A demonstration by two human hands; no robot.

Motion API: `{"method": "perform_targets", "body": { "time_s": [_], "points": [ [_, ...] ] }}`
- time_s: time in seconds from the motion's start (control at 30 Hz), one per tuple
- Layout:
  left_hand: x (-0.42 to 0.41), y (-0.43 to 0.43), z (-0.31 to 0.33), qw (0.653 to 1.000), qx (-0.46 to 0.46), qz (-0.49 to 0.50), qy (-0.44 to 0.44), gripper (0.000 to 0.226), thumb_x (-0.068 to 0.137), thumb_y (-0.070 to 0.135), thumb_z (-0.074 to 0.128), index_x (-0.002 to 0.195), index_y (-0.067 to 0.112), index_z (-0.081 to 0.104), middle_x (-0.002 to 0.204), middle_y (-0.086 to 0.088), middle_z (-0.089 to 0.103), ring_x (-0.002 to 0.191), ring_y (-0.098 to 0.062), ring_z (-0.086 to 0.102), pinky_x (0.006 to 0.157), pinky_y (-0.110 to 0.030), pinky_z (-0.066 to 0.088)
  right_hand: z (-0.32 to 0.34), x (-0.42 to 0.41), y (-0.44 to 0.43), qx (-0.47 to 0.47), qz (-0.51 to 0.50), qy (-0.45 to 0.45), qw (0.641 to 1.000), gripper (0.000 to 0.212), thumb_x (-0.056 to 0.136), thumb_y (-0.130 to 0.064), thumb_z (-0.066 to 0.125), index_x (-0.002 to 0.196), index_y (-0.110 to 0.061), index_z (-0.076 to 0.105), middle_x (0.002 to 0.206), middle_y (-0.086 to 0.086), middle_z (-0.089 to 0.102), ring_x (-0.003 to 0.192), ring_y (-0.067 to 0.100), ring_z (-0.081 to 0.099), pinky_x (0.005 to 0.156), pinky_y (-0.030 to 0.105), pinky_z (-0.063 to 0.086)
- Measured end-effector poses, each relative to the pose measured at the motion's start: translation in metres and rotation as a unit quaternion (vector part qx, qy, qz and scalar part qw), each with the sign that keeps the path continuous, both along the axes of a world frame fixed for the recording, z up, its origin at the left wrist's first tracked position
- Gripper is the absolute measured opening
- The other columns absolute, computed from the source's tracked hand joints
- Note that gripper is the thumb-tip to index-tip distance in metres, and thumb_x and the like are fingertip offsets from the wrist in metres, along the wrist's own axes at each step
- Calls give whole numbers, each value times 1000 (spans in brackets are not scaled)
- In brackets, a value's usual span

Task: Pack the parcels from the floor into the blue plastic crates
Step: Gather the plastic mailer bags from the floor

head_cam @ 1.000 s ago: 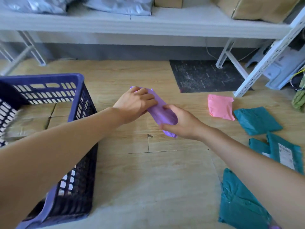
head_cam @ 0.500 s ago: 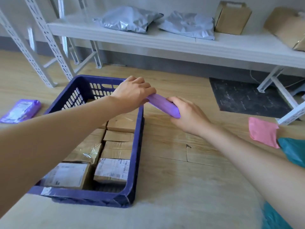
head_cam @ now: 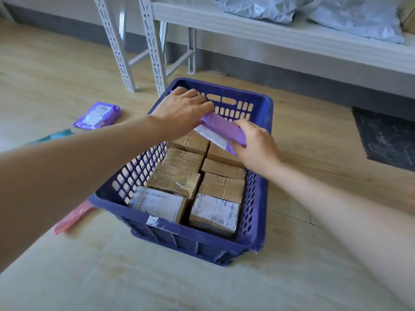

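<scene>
Left hand [head_cam: 182, 111]: we find it laid over the far end of the purple parcel [head_cam: 221, 129], fingers curled down round it.
Right hand [head_cam: 256, 144]: it grips the near end, thumb on top, fingers wrapped beneath.
Purple parcel: soft, glossy plastic mailer, rolled to a thick tube, with a white label on the underside. It is held between both hands, above the far part of the blue crate [head_cam: 197, 241].
Blue crate: rigid plastic, rectangular, with walls pierced by oval slots.
Under the hands: taped brown cardboard boxes [head_cam: 179, 180] packed in two rows. The two nearest us bear printed labels.
Left of the left hand: a second purple mailer [head_cam: 97, 115] lies flat on the pale wood-grain floor.
Beyond the hands: a white perforated metal rack [head_cam: 155, 41] carries crinkled grey mailers [head_cam: 260, 7].
Hard to make out: the label print is blurred. The left fingertips are hidden behind the parcel. The pink mailer [head_cam: 71, 217] is part-covered by the left forearm.
</scene>
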State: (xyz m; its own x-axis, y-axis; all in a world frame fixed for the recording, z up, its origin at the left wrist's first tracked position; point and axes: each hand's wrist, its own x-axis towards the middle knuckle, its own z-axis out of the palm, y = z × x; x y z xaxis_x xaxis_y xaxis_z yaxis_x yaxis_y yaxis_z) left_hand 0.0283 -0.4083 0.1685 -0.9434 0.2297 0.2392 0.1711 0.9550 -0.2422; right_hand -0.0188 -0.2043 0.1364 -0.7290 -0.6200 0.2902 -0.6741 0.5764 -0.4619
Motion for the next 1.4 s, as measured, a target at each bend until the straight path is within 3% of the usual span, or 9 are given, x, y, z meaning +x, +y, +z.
{"method": "perform_targets", "body": {
  "time_s": [0.2, 0.57, 0.7, 0.83, 0.97, 1.17, 1.27, 1.33, 1.4],
  "points": [
    [24, -25, -35, 998, 21, 43, -29, 49, 89, 33, 61, 132, 17, 46, 127, -4, 56, 120, -26, 48, 103, -39, 34, -26, 18, -30, 26, 7, -72, 997, 33, 89, -16, 59, 121, -13, 54, 100, 8, 64, 87, 28, 59, 72, 43, 51],
    [39, -39, -78, 992, 75, 86, -49, 59, 86, 32, 65, 137, 16, 41, 134, -6, 49, 122, -27, 46, 93, -37, 41, -67, 38, -59, -75, -71, -297, 949, 14, 81, -7, 63, 94, -12, 62, 78, 2, 62, 72, 20, 56, 67, 32, 47],
    [46, -41, -88, 986, 86, 104, -94, 58, 89, 39, 59, 139, 21, 36, 135, -3, 46, 121, -24, 44, 90, -34, 40, -79, 48, -71, -147, -124, -407, 893, 16, 81, -7, 65, 97, -11, 65, 80, 2, 64, 70, 15, 58, 66, 26, 51],
    [53, -45, -103, 957, 159, 102, -222, 58, 89, 45, 57, 140, 24, 38, 135, -1, 45, 123, -23, 46, 87, -38, 47, -96, 60, -84, -201, -178, -532, 803, 16, 82, -4, 64, 96, -11, 60, 98, 13, 68, 86, 27, 67, 79, 41, 58],
    [60, -45, -109, 938, 171, 103, -283, 61, 91, 47, 52, 144, 26, 32, 146, 2, 37, 130, -21, 41, 95, -35, 43, -109, 68, -86, -235, -201, -604, 735, 36, 86, -1, 60, 120, -6, 49, 110, 15, 63, 90, 27, 65, 77, 40, 57],
    [64, -44, -116, 925, 162, 111, -325, 68, 89, 49, 55, 147, 29, 26, 153, 3, 27, 133, -23, 39, 101, -39, 42, -114, 70, -82, -110, -175, -555, 805, 14, 92, -15, 58, 104, -8, 55, 93, 6, 62, 75, 18, 60, 61, 27, 50],
    [68, -42, -119, 918, 160, 117, -342, 70, 88, 50, 57, 148, 31, 25, 154, 4, 25, 133, -21, 39, 99, -36, 40, -116, 68, -81, -82, -170, -546, 816, 10, 90, -11, 60, 81, -14, 57, 102, 15, 67, 88, 28, 63, 80, 40, 54],
    [70, -42, -119, 915, 160, 118, -351, 74, 86, 51, 59, 148, 31, 24, 154, 3, 25, 135, -20, 34, 100, -35, 38, -116, 67, -82, -67, -168, -550, 816, 15, 89, -6, 60, 84, -17, 51, 103, 11, 63, 98, 31, 63, 87, 45, 54],
    [72, -43, -120, 913, 155, 119, -357, 75, 85, 51, 61, 148, 32, 24, 153, 2, 27, 137, -20, 31, 103, -36, 37, -117, 66, -81, -63, -160, -580, 796, 21, 89, -3, 60, 102, -15, 48, 101, 7, 58, 95, 28, 64, 81, 41, 55]
  ]
}}
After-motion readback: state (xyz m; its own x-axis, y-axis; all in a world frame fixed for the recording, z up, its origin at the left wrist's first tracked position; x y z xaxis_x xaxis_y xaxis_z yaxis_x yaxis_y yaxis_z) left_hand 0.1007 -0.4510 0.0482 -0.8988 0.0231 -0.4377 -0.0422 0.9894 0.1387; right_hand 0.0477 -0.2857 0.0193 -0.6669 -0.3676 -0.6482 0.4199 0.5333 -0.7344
